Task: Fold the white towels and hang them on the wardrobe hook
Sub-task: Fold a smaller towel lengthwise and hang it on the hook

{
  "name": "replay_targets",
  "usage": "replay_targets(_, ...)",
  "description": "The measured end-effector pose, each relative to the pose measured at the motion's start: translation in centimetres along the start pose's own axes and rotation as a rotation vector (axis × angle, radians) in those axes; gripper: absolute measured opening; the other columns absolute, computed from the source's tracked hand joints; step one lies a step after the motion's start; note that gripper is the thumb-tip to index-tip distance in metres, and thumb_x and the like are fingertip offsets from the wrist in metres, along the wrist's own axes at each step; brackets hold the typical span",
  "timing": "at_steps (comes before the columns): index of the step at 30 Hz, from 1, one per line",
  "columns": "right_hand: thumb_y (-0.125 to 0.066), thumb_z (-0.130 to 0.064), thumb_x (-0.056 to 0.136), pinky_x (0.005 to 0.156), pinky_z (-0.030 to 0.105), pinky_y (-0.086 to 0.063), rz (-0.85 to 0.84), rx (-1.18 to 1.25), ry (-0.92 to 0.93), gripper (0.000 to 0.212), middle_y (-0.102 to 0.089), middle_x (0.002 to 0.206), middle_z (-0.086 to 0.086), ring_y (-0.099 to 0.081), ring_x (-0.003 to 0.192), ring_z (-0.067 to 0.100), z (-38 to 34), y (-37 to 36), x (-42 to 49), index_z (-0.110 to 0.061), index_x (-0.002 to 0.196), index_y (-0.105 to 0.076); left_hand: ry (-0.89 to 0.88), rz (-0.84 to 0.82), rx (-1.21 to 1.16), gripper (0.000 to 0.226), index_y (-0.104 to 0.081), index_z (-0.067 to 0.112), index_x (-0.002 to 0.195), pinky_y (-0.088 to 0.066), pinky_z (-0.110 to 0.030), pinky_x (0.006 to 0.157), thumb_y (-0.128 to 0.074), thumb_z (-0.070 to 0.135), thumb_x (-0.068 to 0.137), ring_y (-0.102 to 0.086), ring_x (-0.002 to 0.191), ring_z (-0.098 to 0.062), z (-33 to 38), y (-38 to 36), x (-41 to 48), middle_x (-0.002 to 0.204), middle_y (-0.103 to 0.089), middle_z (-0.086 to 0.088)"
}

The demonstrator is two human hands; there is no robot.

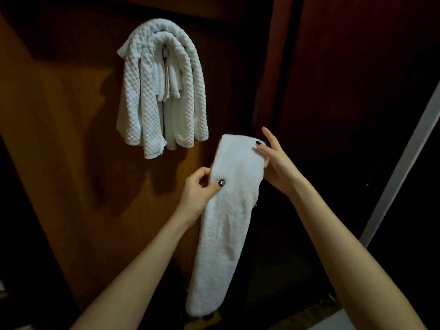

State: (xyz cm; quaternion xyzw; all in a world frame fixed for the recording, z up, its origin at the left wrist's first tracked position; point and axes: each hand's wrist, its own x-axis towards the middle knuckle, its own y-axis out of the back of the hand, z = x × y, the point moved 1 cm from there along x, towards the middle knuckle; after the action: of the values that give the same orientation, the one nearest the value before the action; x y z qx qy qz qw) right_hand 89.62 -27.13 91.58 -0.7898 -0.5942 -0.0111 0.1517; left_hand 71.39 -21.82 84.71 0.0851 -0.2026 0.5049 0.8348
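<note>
The towel [226, 222] hangs as a long, narrow folded strip between the two hands, its top end up by the right hand [276, 163] and its tail falling well below both wrists. The left hand [197, 196] pinches the left edge, thumb on the front. The right hand pinches the top right corner, thumb in front and fingers behind.

It looks light, thick and limp. It will likely sag and come unfolded wherever it is unsupported, though the terry should not slip. It is best held near the middle of its length, layers pinched together, so that both halves drape evenly.

Up and left of the hands, more towels [162, 91] cover the hook, which is hidden.
</note>
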Motion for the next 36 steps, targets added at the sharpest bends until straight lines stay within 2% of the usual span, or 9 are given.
replay_targets(3, -0.048, -0.027, 0.1, 0.102, 0.047, -0.045, -0.038, 0.009, -0.095, 0.054, -0.055, 0.114, -0.008, -0.049, 0.128, 0.031, 1.9, 1.4, -1.0, -0.036, 0.149, -0.027, -0.037, -0.059, 0.062, 0.016, -0.059, 0.007, 0.082, -0.049, -0.039, 0.071, -0.072, 0.017, 0.082, -0.058, 0.08, -0.024, 0.9, 0.0, 1.0, 0.086, -0.061, -0.011)
replay_targets(7, -0.044, -0.038, 0.099, 0.08, 0.037, -0.056, -0.054, 0.131, -0.177, 0.043, -0.06, 0.123, 0.003, -0.066, 0.103, 0.019, 4.0, 1.7, -2.3, -0.034, 0.142, -0.04, -0.01, -0.149, 0.102, 0.013, -0.058, 0.013, 0.084, -0.048, -0.036, 0.073, -0.071, 0.011, 0.083, -0.055, 0.081, -0.019, 0.8, -0.4, 1.3, 0.084, -0.059, -0.005)
replay_targets(12, -0.056, -0.014, 0.095, 0.074, 0.03, -0.056, -0.085, 0.006, -0.102, 0.033, -0.064, 0.118, 0.007, -0.067, 0.096, 0.018, 3.9, 1.1, -2.2, -0.03, 0.123, -0.06, 0.043, -0.18, 0.151, 0.012, -0.058, 0.009, 0.091, -0.051, -0.02, 0.067, -0.068, 0.009, 0.084, -0.062, 0.077, -0.005, 0.7, 0.0, 1.2, 0.086, -0.064, 0.0)
replay_targets(15, -0.058, -0.003, 0.089, 0.072, 0.03, -0.056, -0.031, -0.012, -0.02, 0.035, -0.062, 0.119, 0.01, -0.066, 0.097, 0.02, 3.3, 0.1, -1.9, -0.026, 0.114, -0.067, 0.076, -0.166, 0.184, 0.022, -0.058, -0.001, 0.101, -0.053, -0.021, 0.07, -0.066, 0.013, 0.087, -0.063, 0.083, -0.012, 0.2, 0.6, 1.2, 0.092, -0.066, -0.005)
replay_targets(20, -0.051, 0.005, 0.086, 0.067, 0.023, -0.053, 0.02, -0.022, 0.067, 0.035, -0.061, 0.11, 0.002, -0.062, 0.096, 0.018, 2.1, -0.6, -2.1, -0.021, 0.105, -0.067, 0.196, -0.129, -0.072, 0.02, -0.065, 0.007, 0.096, -0.051, -0.02, 0.064, -0.046, 0.014, 0.098, -0.064, 0.082, -0.013, -1.3, 1.4, -0.6, 0.088, -0.069, -0.001)
replay_targets(25, -0.059, -0.013, 0.08, 0.067, 0.024, -0.052, -0.023, 0.004, 0.024, 0.026, -0.062, 0.108, 0.0, -0.062, 0.091, 0.015, 0.7, 0.0, -1.8, -0.025, 0.103, -0.066, 0.06, -0.203, -0.004, 0.026, -0.06, 0.014, 0.092, -0.05, -0.016, 0.069, -0.068, -0.004, 0.077, -0.063, 0.082, -0.006, -1.2, 1.0, -1.0, 0.091, -0.064, -0.002)
replay_targets(28, -0.063, -0.025, 0.074, 0.07, 0.026, -0.051, -0.019, -0.017, 0.041, 0.028, -0.063, 0.107, 0.0, -0.061, 0.091, 0.014, -0.2, 0.0, -1.3, -0.028, 0.101, -0.067, -0.093, -0.166, 0.092, 0.031, -0.056, 0.018, 0.088, -0.047, -0.018, 0.077, -0.063, -0.006, 0.071, -0.058, 0.084, -0.005, 0.2, 0.4, -0.2, 0.086, -0.06, 0.005)
replay_targets(33, -0.058, -0.019, 0.09, 0.069, 0.027, -0.052, -0.022, 0.083, 0.073, 0.018, -0.063, 0.104, 0.002, -0.061, 0.086, 0.014, -1.0, 0.7, -1.1, -0.025, 0.106, -0.064, -0.158, -0.231, 0.212, 0.029, -0.065, 0.009, 0.083, -0.043, -0.009, 0.064, -0.059, -0.019, 0.079, -0.054, 0.062, 0.004, 2.4, 0.6, 0.2, 0.07, -0.064, 0.015)
replay_targets(36, -0.055, -0.017, 0.093, 0.067, 0.026, -0.052, -0.019, 0.131, 0.077, 0.018, -0.064, 0.102, 0.001, -0.063, 0.082, 0.012, -0.8, 0.6, -0.9, -0.023, 0.108, -0.063, -0.287, -0.205, 0.396, 0.024, -0.063, 0.009, 0.086, -0.042, -0.011, 0.064, -0.059, -0.013, 0.079, -0.052, 0.066, 0.004, 2.6, 0.5, 0.2, 0.083, -0.059, 0.007)
